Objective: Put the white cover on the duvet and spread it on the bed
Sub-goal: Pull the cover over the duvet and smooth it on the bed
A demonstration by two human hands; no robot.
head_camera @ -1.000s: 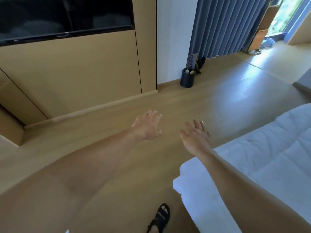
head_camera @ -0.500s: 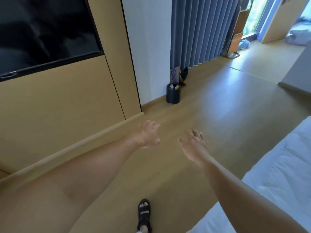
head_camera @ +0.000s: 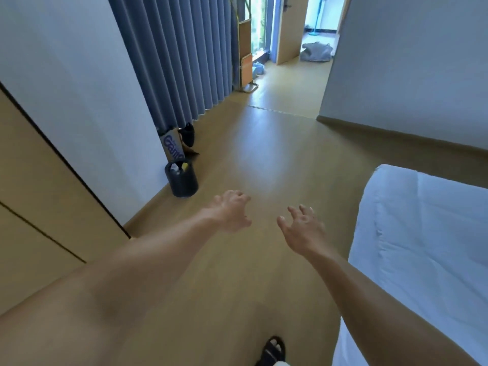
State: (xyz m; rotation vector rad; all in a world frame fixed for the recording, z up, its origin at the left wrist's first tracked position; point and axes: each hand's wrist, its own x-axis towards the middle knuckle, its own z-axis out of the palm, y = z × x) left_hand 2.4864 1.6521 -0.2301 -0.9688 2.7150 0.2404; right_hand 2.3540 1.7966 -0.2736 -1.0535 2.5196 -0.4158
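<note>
Both hands empty, left hand (head_camera: 231,213) and right hand (head_camera: 303,229) out front with fingers loosely spread, probably balance while walking; bed (head_camera: 422,247) just right of them, cover not visible.

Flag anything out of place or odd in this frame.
Nothing looks spilled or broken. The left hand and right hand reach out empty above the floor, beside the bed. A grey bundle lies on the floor past the far doorway, and what looks like a dark shoe stands tipped against the curtain.
</note>
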